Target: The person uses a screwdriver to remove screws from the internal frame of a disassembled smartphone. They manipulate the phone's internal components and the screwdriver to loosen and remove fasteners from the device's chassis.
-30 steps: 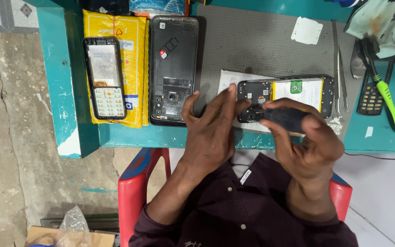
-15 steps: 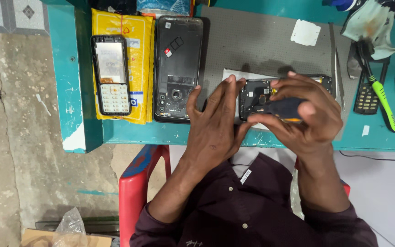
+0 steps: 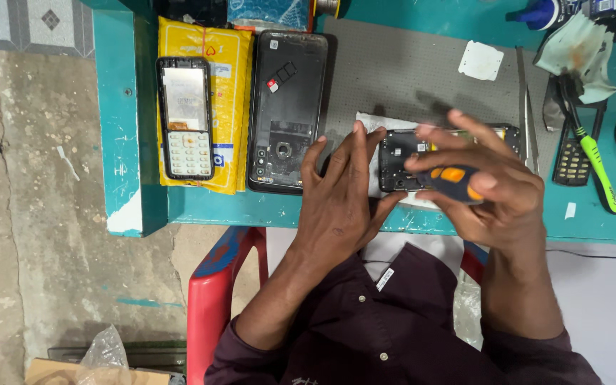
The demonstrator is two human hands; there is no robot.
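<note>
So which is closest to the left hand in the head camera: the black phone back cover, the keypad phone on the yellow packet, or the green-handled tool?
1. Black phone back cover, just beside the left hand.
2. Small keypad phone on the yellow packet, further to that side.
3. Green-handled tool, far across, past the right hand.

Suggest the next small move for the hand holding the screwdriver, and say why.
Probably lower the screwdriver tip onto a screw in the opened phone: the right hand grips it just above the board, and the left hand steadies the phone's edge.
</note>
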